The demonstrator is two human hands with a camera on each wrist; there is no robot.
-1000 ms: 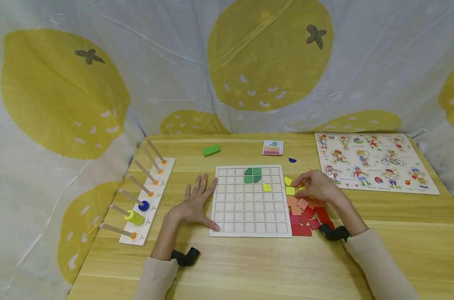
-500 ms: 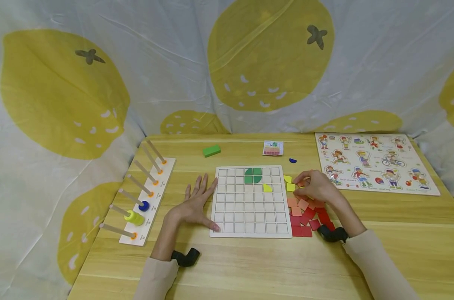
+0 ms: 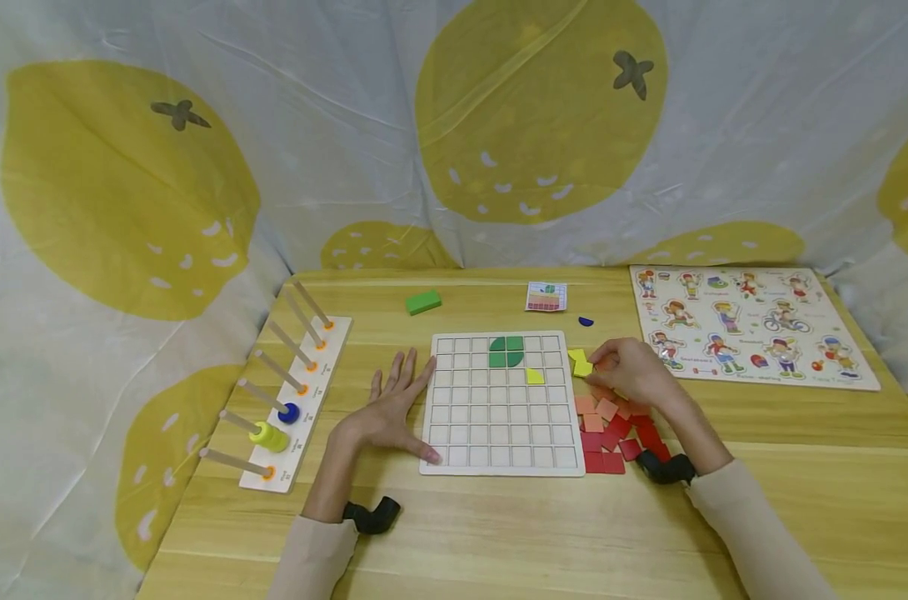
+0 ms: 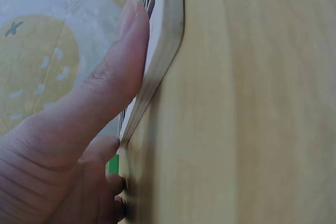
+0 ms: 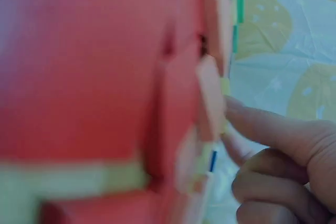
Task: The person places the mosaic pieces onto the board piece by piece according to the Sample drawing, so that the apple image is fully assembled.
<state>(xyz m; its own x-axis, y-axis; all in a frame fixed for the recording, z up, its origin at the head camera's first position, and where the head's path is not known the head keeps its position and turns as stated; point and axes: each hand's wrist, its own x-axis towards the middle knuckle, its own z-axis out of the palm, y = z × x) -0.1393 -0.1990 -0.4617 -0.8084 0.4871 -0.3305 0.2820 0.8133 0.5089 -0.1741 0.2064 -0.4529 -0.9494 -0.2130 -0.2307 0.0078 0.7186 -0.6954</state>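
A square wooden grid board (image 3: 499, 414) lies on the table, with several green tiles (image 3: 506, 351) near its top and one yellow tile (image 3: 535, 377) below them to the right. My left hand (image 3: 388, 410) is spread at the board's left side, thumb resting on its lower left corner. The left wrist view shows the thumb (image 4: 107, 72) along the board's edge. At the right of the board my right hand (image 3: 631, 372) pinches a yellow square tile (image 3: 582, 369) with thumb and index finger. Another yellow tile (image 3: 576, 355) lies just behind it. Orange tiles (image 3: 593, 422) and red tiles (image 3: 602, 462) are heaped below that hand.
A peg stand (image 3: 304, 408) with yellow and blue rings is at the left. At the back are a green block (image 3: 423, 302), a small pattern card (image 3: 546, 297) and a blue half-round piece (image 3: 586, 322). A picture puzzle board (image 3: 754, 325) lies at the right.
The yellow square tile beside the right fingertips has turned and shifted slightly, and now sits between finger and thumb. The left hand and the grid board stay put.
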